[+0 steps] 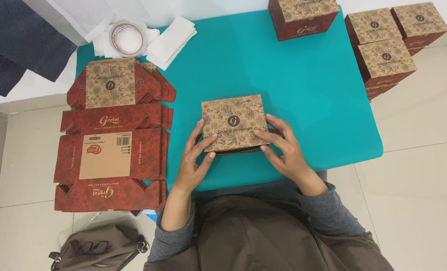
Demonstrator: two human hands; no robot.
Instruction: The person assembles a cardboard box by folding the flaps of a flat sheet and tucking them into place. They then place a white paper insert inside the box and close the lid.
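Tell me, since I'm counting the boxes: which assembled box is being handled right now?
The box at the middle of the teal table, between both hands; the other assembled boxes sit untouched at the far right.

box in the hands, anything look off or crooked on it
Nothing stands out. The box sits square on the teal table, its lid flat, held at the front edge by the left hand and right hand. No tears or dents show.
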